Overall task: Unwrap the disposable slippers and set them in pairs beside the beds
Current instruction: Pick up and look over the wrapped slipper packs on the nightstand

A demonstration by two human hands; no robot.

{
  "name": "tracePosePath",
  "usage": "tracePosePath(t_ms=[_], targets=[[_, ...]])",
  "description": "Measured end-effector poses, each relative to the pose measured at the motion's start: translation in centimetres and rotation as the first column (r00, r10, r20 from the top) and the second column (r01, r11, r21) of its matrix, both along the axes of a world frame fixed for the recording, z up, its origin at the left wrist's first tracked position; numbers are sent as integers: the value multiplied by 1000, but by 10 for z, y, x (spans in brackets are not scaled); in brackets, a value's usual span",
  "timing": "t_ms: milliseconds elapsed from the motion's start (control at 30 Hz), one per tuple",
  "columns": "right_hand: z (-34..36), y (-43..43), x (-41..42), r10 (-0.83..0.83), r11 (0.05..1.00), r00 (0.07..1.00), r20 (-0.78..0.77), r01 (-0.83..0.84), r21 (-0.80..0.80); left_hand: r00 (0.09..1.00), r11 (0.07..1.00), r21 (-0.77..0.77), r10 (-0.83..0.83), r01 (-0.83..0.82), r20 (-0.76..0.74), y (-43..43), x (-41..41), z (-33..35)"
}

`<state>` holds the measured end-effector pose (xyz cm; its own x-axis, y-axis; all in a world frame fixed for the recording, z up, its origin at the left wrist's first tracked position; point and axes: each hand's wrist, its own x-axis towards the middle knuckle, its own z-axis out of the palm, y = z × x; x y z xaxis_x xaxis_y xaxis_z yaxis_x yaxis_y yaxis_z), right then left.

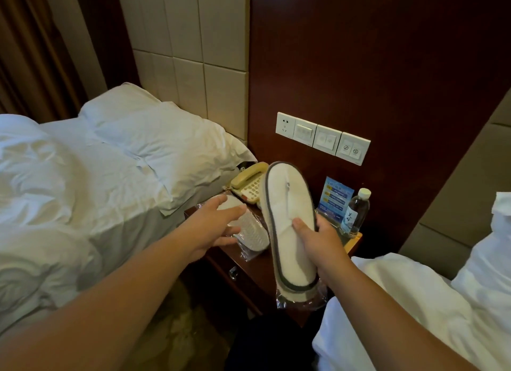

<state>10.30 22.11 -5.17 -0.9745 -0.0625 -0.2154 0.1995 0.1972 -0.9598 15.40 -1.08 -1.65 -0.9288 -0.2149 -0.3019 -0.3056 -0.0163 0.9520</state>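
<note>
My right hand [318,240] grips a pair of white slippers [287,218] with grey trim, held upright over the nightstand. Clear plastic wrap [304,301] still hangs around their lower end. A second slipper pack [253,232] in clear plastic lies sole-up on the dark wooden nightstand [265,262]. Over that pack hovers my left hand [213,226], fingers spread; whether it touches the plastic I cannot tell.
A beige telephone [247,184], a blue card stand [334,199] and a water bottle [356,210] crowd the nightstand's back. White beds flank it, the left bed [83,177] and the right bed [401,301]. Wall switches [322,136] sit above. Patterned carpet [179,315] lies below.
</note>
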Motion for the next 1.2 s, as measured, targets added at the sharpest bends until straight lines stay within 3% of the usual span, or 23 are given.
tracePosePath(t_ms=[167, 367, 400, 467, 533, 667, 800, 867, 967, 1033, 1133, 1200], targets=[[-51, 18, -42, -146, 971, 984, 101, 123, 203, 993, 999, 3, 50, -51, 106, -42, 5, -34], [-99, 5, -67, -158, 897, 973, 168, 70, 437, 988, 997, 2, 73, -74, 133, -66, -4, -59], [-103, 3, -69, -157, 847, 977, 146, 58, 529, 988, 997, 3, 81, -82, 129, -66, -8, -61], [-105, -3, -70, -136, 658, 989, 54, 50, 751, 988, 996, 9, 90, -91, 122, -65, -17, -64], [-103, -14, -74, -69, 504, 996, -56, 84, 860, 989, 996, 15, 84, -86, 120, -63, -25, -66], [-99, -47, -96, 160, 524, 973, -169, 61, 849, 990, 998, 12, 64, -66, 125, -63, -37, -74], [-105, -83, -119, 356, 546, 932, -62, -154, 824, 988, 998, 13, 58, -61, 140, -67, -45, -82], [-113, -99, -126, 392, 496, 918, 55, -261, 828, 986, 998, 17, 64, -67, 151, -70, -46, -87], [-125, -117, -134, 375, 332, 907, 189, -322, 887, 982, 997, 1, 69, -71, 178, -77, -44, -97], [-125, -126, -140, 346, 309, 909, 234, -346, 886, 976, 997, -8, 78, -77, 204, -80, -42, -102], [-120, -135, -142, 331, 375, 912, 242, -362, 853, 970, 997, -2, 75, -77, 233, -81, -38, -108], [-118, -139, -139, 336, 535, 913, 233, -388, 750, 967, 998, 1, 67, -70, 246, -79, -36, -111]])
